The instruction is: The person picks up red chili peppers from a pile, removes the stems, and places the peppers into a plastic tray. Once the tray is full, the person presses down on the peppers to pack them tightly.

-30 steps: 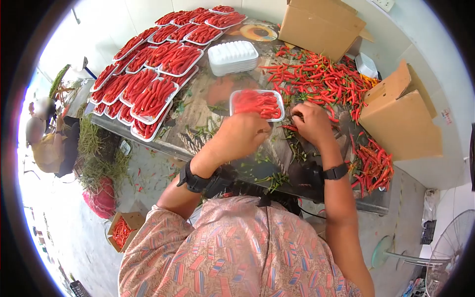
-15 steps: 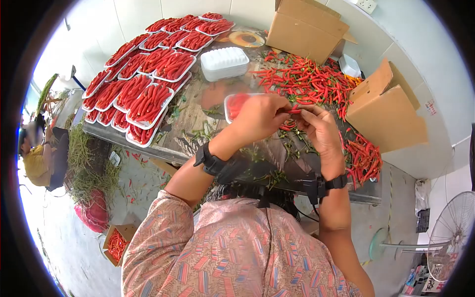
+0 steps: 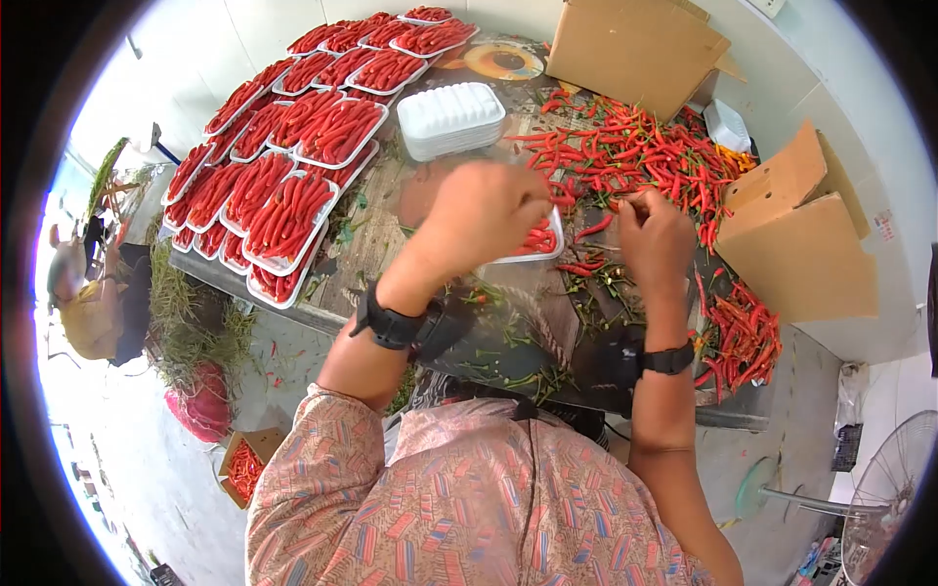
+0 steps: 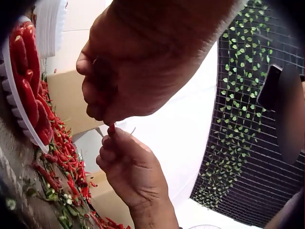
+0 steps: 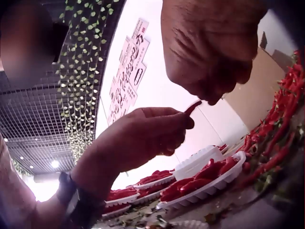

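Note:
In the head view my left hand, blurred, is over the white foam tray of red chilies and hides much of it. The right wrist view shows the left thumb and fingers pinching a red chili, its end poking out towards my other hand. My right hand is to the right of the tray with its fingers curled. From the left wrist, that hand's fingertips are right at the chili's end, a thin stem sticking out by the thumb.
Filled trays of chilies are stacked at the left. Behind the work stands a stack of white foam trays. Loose chilies spread towards the cardboard boxes at the right. Green stems litter the near edge.
My hands came together over a chili half a second ago. Now they stand apart in the head view, the left back over the tray and the right shifted right.

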`<action>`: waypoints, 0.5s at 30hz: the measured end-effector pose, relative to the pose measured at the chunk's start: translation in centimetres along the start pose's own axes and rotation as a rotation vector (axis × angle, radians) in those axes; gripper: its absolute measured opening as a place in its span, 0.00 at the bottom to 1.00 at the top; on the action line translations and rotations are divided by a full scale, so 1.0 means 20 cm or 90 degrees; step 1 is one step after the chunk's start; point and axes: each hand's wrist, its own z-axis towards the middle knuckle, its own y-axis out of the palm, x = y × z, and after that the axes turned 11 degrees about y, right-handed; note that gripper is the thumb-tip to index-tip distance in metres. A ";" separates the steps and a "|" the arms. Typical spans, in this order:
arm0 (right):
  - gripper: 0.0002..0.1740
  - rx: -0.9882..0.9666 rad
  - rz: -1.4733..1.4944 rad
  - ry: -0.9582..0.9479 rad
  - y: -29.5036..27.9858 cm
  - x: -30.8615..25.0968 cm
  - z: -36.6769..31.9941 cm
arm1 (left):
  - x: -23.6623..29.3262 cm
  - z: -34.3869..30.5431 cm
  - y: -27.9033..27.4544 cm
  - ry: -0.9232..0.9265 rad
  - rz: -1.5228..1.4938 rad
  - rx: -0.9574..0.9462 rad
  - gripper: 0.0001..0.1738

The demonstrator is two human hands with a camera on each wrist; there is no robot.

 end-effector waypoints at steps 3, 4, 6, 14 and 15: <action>0.08 -0.085 -0.153 0.014 -0.05 -0.01 0.04 | -0.01 0.04 -0.11 -0.049 -0.030 -0.022 0.07; 0.08 -0.090 -0.152 0.013 -0.06 -0.06 0.04 | -0.04 0.05 -0.10 -0.055 -0.029 -0.022 0.07; 0.12 -0.201 0.191 -0.029 -0.05 -0.17 0.03 | -0.10 0.04 -0.08 0.030 -0.054 -0.061 0.07; 0.10 -0.348 0.246 -0.034 0.09 -0.18 -0.02 | -0.16 -0.01 0.00 0.047 -0.093 -0.065 0.08; 0.10 -0.352 0.250 -0.029 0.10 -0.16 -0.02 | -0.16 -0.01 -0.01 0.056 -0.091 -0.070 0.08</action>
